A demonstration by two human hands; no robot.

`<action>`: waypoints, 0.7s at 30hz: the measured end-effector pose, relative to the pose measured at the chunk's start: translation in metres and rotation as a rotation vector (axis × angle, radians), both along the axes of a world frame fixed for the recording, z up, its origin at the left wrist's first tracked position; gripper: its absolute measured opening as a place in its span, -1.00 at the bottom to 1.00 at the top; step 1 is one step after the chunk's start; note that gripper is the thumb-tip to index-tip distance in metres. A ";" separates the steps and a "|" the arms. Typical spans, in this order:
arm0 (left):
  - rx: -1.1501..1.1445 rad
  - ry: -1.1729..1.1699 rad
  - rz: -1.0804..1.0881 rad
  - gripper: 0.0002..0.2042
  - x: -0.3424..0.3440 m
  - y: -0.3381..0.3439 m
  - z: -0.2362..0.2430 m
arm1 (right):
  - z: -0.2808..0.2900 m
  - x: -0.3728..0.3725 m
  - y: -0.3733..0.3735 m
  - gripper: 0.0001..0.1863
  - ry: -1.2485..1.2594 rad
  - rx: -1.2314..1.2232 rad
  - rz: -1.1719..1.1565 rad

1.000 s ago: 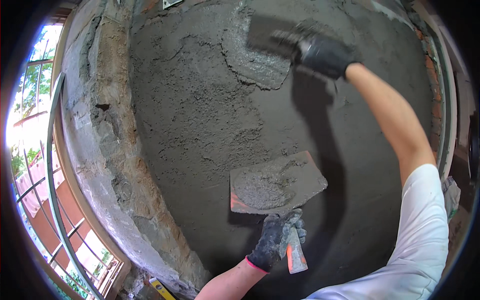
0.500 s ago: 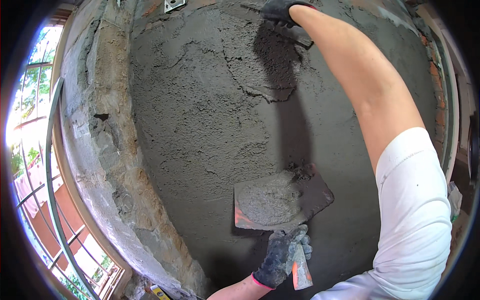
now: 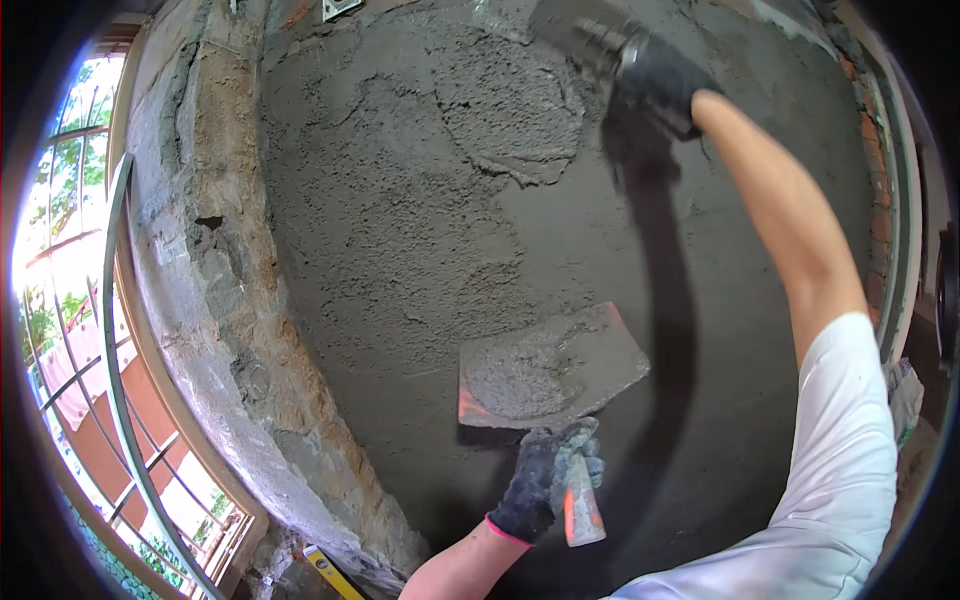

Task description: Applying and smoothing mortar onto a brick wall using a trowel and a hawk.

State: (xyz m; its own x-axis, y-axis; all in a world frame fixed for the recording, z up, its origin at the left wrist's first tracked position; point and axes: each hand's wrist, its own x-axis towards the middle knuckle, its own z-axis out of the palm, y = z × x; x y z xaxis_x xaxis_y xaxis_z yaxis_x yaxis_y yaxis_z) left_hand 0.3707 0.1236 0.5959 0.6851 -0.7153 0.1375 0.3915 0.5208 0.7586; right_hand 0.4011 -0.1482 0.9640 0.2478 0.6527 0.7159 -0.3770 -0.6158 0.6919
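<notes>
My left hand (image 3: 540, 478), in a dark glove smeared with grey, is closed round the handle of a flat plastering hawk (image 3: 618, 348). A heap of wet mortar (image 3: 515, 380) lies on the hawk's left part, and orange shows along its edges. High on the wall, my right hand (image 3: 662, 82), also in a dark glove, grips a plastering trowel (image 3: 580, 35). Motion blurs the trowel, whose blade lies at the wall surface. Wet grey plaster (image 3: 400, 220) covers the wall, rough at left and smoother at right. A thicker patch (image 3: 515, 130) with a ragged lower edge sits left of my right hand.
Left of the plaster runs a rough, broken masonry edge (image 3: 245, 280). Beyond it is a barred window (image 3: 90, 350). A yellow spirit level (image 3: 330, 572) stands at the lower left. A metal box (image 3: 340, 8) sits in the wall at the top. Exposed brick (image 3: 878, 200) borders the right side.
My right hand and the trowel have swept right across the upper wall, leaving the ragged patch uncovered. My left hand has lifted the hawk slightly. The dark shadow has shifted right.
</notes>
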 end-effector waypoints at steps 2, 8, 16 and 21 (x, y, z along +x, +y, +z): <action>0.035 0.007 -0.026 -0.73 -0.001 -0.007 -0.008 | -0.033 0.020 0.000 -0.83 0.236 0.450 0.098; 0.073 0.061 -0.013 -0.77 -0.017 -0.040 -0.029 | 0.005 0.031 0.027 -0.81 0.169 0.252 0.105; 0.011 0.073 0.036 -0.77 -0.020 -0.045 -0.030 | 0.046 0.003 -0.017 -0.75 0.015 0.653 0.354; -0.036 -0.056 0.037 -0.75 -0.017 -0.048 -0.049 | -0.083 -0.026 -0.021 -0.55 0.183 0.663 0.164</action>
State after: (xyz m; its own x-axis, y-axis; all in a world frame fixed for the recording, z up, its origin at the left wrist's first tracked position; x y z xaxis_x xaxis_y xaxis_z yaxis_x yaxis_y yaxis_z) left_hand 0.3539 0.0754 0.5465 0.7012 -0.6839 0.2016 0.3289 0.5611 0.7596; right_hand 0.3754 -0.1695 0.8815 0.3381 0.1323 0.9318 -0.1570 -0.9683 0.1944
